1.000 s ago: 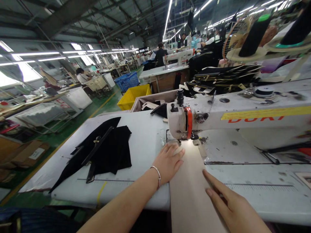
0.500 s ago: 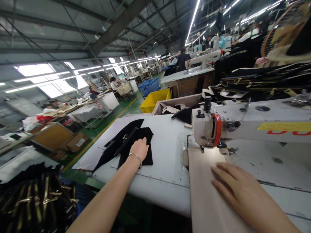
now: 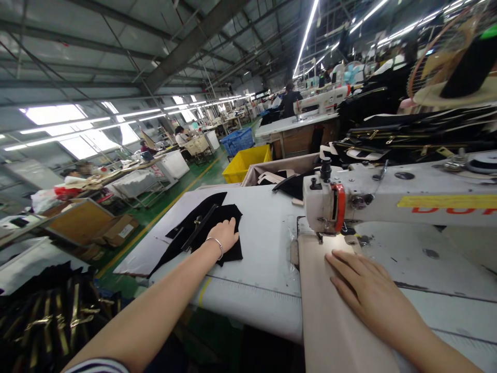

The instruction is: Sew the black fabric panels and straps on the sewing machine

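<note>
The left hand (image 3: 224, 235) reaches across the desk (image 3: 267, 233) and rests on the black cloth (image 3: 233, 251), its fingers bent over the top; whether it grasps the cloth or only presses on it, I cannot tell. A bracelet (image 3: 221, 252) circles that wrist. Beside the hand, a dark strip (image 3: 190, 242) with a metal pull lies across the black pieces. The right hand (image 3: 359, 285) is unclenched, laid on the beige panel (image 3: 324, 321) with its fingers stretched toward the sewing machine (image 3: 368, 194). The panel runs from under the machine's head, where a lamp lights it, past the desk's near edge. The black cloth is left of the machine, well apart from the panel. Behind the machine is a stack (image 3: 419, 134) of black pieces with gold zippers; beyond the desk stand a yellow bin (image 3: 243, 167) and a blue basket (image 3: 237, 143).
</note>
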The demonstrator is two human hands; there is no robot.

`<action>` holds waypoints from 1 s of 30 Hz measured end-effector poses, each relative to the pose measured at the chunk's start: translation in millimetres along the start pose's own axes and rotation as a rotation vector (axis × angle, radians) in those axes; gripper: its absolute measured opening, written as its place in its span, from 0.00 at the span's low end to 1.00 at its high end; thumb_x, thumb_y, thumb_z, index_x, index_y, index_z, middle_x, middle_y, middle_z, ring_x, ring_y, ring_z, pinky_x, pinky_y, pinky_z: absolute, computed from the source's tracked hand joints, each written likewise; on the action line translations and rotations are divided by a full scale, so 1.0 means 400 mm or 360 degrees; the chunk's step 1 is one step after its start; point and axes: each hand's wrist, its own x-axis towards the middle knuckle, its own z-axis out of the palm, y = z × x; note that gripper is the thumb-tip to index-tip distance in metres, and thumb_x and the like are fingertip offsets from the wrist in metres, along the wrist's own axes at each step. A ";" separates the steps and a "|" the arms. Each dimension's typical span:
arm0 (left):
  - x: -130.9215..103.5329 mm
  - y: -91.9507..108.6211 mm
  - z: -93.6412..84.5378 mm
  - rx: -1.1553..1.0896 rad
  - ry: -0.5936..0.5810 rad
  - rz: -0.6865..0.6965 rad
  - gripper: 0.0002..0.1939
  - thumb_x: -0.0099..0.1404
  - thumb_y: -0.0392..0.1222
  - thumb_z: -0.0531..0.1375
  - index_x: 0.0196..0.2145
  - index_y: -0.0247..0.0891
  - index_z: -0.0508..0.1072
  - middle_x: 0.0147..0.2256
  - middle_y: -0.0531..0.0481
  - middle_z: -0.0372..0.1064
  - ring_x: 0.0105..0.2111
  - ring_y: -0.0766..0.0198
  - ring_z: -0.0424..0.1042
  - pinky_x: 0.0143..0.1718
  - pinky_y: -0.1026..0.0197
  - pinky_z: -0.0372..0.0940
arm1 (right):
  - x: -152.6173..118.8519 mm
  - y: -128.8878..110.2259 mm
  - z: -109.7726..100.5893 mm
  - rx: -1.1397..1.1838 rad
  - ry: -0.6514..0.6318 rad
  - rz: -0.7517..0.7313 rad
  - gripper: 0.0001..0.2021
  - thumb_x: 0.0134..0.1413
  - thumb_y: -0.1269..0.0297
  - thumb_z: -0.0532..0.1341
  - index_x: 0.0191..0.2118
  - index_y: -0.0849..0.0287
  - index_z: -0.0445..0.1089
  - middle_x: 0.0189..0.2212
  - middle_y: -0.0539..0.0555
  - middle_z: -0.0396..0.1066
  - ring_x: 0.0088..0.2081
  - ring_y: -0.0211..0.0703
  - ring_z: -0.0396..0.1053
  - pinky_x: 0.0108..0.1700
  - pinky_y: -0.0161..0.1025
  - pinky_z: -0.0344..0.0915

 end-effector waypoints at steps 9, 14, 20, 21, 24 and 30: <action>-0.052 0.028 -0.232 -0.0342 0.0304 -0.0026 0.31 0.63 0.35 0.51 0.64 0.36 0.52 0.37 0.46 0.74 0.33 0.60 0.74 0.37 0.62 0.67 | 0.007 -0.009 -0.020 0.0056 -0.0039 0.0016 0.23 0.62 0.53 0.51 0.60 0.51 0.60 0.57 0.53 0.63 0.55 0.50 0.60 0.57 0.51 0.55; -0.163 0.243 -0.170 -0.0999 -0.0572 0.0585 0.18 0.66 0.45 0.53 0.49 0.36 0.72 0.23 0.52 0.70 0.21 0.64 0.71 0.27 0.63 0.67 | 0.015 -0.020 -0.037 0.0074 -0.0055 0.0016 0.22 0.62 0.55 0.51 0.60 0.52 0.60 0.55 0.54 0.64 0.54 0.50 0.61 0.55 0.52 0.56; -0.038 0.313 -0.079 -0.0740 0.0220 0.0724 0.16 0.64 0.46 0.59 0.46 0.35 0.71 0.49 0.40 0.66 0.53 0.50 0.63 0.57 0.49 0.56 | 0.033 -0.024 -0.056 0.0100 -0.0047 -0.0013 0.18 0.63 0.58 0.51 0.57 0.52 0.63 0.51 0.56 0.67 0.51 0.51 0.63 0.49 0.50 0.59; -0.010 0.310 -0.075 -0.0769 0.0128 0.0722 0.18 0.62 0.49 0.62 0.45 0.35 0.71 0.47 0.40 0.68 0.51 0.49 0.64 0.55 0.49 0.58 | 0.037 -0.024 -0.058 0.0097 -0.0052 -0.0016 0.17 0.63 0.59 0.51 0.55 0.52 0.64 0.50 0.55 0.68 0.50 0.51 0.63 0.48 0.50 0.59; 0.033 0.299 -0.081 -0.0863 -0.0125 0.0768 0.16 0.59 0.51 0.63 0.36 0.35 0.73 0.35 0.44 0.73 0.40 0.52 0.71 0.46 0.53 0.65 | 0.044 -0.022 -0.059 0.0094 -0.0047 -0.0029 0.16 0.63 0.59 0.51 0.54 0.52 0.65 0.49 0.55 0.68 0.49 0.50 0.63 0.47 0.49 0.58; -0.019 0.266 -0.131 -0.1793 -0.0334 0.0829 0.18 0.70 0.49 0.51 0.50 0.36 0.69 0.42 0.48 0.74 0.39 0.62 0.73 0.44 0.60 0.66 | 0.041 -0.022 -0.049 0.0101 -0.0030 -0.0016 0.17 0.64 0.59 0.51 0.55 0.52 0.63 0.51 0.56 0.67 0.50 0.51 0.62 0.47 0.50 0.56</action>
